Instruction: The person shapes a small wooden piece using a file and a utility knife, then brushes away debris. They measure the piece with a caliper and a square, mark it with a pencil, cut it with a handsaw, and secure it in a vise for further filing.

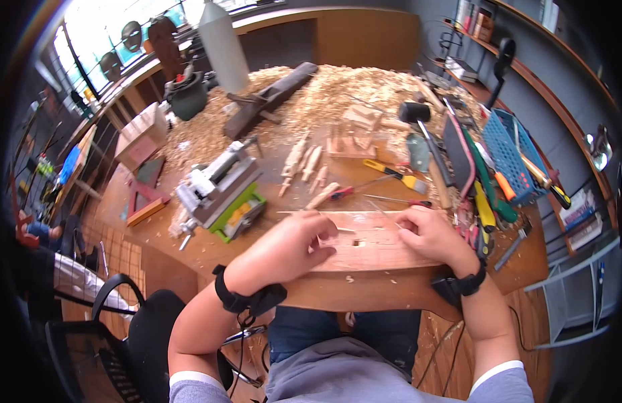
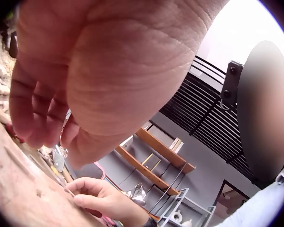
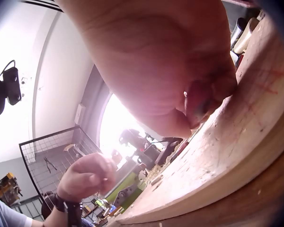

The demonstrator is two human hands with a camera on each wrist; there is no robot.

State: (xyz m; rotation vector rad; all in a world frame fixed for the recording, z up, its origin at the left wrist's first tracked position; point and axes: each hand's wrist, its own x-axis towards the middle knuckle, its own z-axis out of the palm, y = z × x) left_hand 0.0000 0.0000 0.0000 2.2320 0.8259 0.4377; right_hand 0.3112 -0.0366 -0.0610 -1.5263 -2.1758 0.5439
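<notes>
A flat reddish-brown wooden board (image 1: 385, 255) with a small square hole lies at the bench's front edge. Over its left end, my left hand (image 1: 291, 245) has loosely bent fingers, thumb apart from them, with nothing visibly gripped. A short pale stick (image 1: 346, 230) lies just off its fingertips. At the right part of the board, my right hand (image 1: 432, 232) pinches a thin pale sliver (image 2: 69, 192) between thumb and fingertips; its exact kind cannot be told. In the right wrist view the same hand (image 3: 180, 80) comes down close to the board's surface, hiding most of its fingertips.
Behind the board lie carved wooden pieces (image 1: 311, 164), a yellow-handled tool (image 1: 385, 168) and screwdrivers. A metal vise (image 1: 220, 185) stands left. At right are a mallet (image 1: 415, 112), several hand tools and a blue basket (image 1: 509, 151). Wood shavings (image 1: 351, 87) heap up at the back beside a wooden plane (image 1: 270, 101).
</notes>
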